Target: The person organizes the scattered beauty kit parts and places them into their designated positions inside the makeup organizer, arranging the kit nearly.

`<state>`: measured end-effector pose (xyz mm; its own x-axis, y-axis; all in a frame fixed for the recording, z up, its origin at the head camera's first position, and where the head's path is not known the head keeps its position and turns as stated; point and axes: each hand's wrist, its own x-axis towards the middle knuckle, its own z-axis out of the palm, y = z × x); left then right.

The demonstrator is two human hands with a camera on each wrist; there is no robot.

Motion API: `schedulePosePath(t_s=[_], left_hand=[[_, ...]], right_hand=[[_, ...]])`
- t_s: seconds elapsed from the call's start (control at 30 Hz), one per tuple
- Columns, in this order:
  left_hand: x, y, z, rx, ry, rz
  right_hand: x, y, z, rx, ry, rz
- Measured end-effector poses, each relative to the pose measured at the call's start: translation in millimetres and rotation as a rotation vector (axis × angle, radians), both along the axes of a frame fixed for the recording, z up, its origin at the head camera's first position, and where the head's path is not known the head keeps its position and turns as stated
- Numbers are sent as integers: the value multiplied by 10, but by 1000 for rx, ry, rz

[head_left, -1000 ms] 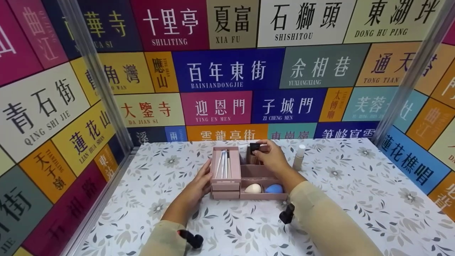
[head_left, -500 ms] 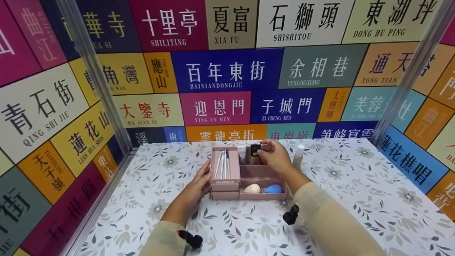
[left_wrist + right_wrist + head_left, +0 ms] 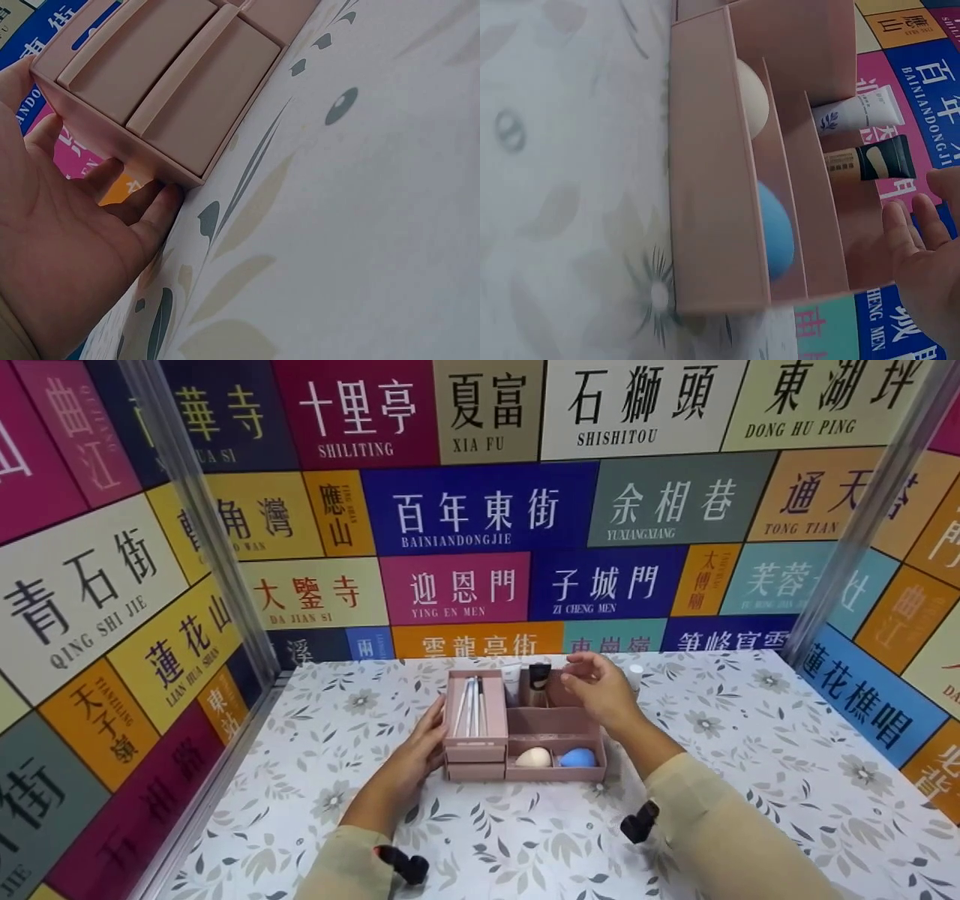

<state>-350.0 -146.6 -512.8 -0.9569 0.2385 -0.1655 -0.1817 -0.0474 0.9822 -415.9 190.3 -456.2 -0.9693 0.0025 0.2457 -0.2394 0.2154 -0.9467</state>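
Note:
A pink makeup organizer (image 3: pixel 555 774) stands on the patterned table. Against its left side rests my left hand (image 3: pixel 409 754), fingers extended; in the left wrist view, its fingertips touch the side wall beside two drawers (image 3: pixel 202 82). My right hand (image 3: pixel 604 697) is raised at the back right of the organizer, fingers loosely bent and holding nothing. Just left of those fingers, a brown tube with a black cap (image 3: pixel 870 161) stands in the rear compartment beside a white tube (image 3: pixel 862 111). A cream makeup sponge (image 3: pixel 534 757) and a blue one (image 3: pixel 577 757) sit in the front compartments.
Several makeup brushes (image 3: pixel 472 709) lie in the organizer's top left tray. Behind the right hand stands a small bottle with a white cap (image 3: pixel 636 670), mostly hidden. Walls of coloured signs (image 3: pixel 480 510) enclose the table at the back and sides.
My right hand has let go of the black-capped tube and moved right, away from it. The tube stays in the rear compartment. My left hand has not moved.

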Motion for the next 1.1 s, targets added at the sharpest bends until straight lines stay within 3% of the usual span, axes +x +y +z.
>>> schedulePosePath(t_s=[0.5, 0.77, 1.1], left_hand=[[-2, -11, -6, 14, 3, 2], [-12, -14, -26, 13, 47, -22], [-19, -7, -24, 5, 27, -9]], right_hand=[[149, 548, -77, 75, -64, -34], [205, 777, -113, -3, -56, -63], [142, 1023, -259, 22, -71, -138]])
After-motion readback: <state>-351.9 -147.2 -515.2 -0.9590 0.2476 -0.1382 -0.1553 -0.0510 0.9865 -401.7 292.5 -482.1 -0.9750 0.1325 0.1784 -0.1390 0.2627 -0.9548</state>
